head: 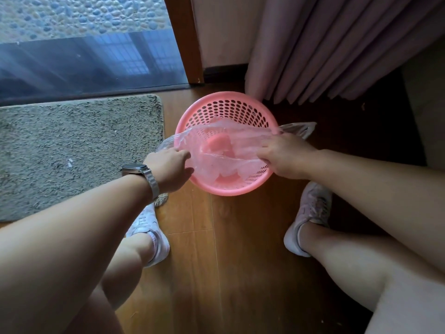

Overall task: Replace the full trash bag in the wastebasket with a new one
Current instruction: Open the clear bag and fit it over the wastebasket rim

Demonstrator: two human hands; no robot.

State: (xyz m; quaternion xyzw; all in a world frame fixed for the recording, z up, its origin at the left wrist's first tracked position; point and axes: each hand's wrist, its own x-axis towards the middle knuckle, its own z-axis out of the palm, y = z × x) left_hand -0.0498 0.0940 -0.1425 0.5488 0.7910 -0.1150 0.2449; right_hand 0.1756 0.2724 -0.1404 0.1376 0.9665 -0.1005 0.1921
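Observation:
A round pink perforated wastebasket (231, 102) stands on the wooden floor in front of me. A clear plastic trash bag (224, 145) is stretched across its mouth, with loose ends hanging past the rim on both sides. My left hand (172, 171), a watch on its wrist, grips the bag at the basket's left rim. Over at the right rim, my right hand (285, 155) pinches the bag's edge. The basket's pink bottom shows through the plastic. No full bag is in view.
A grey shaggy mat (72, 150) lies left of the basket beside a glass door (84, 56). Pink curtains (337, 49) hang just behind the basket on the right. My two feet in pale sneakers (149, 235) (310, 213) flank a strip of wooden floor (228, 249).

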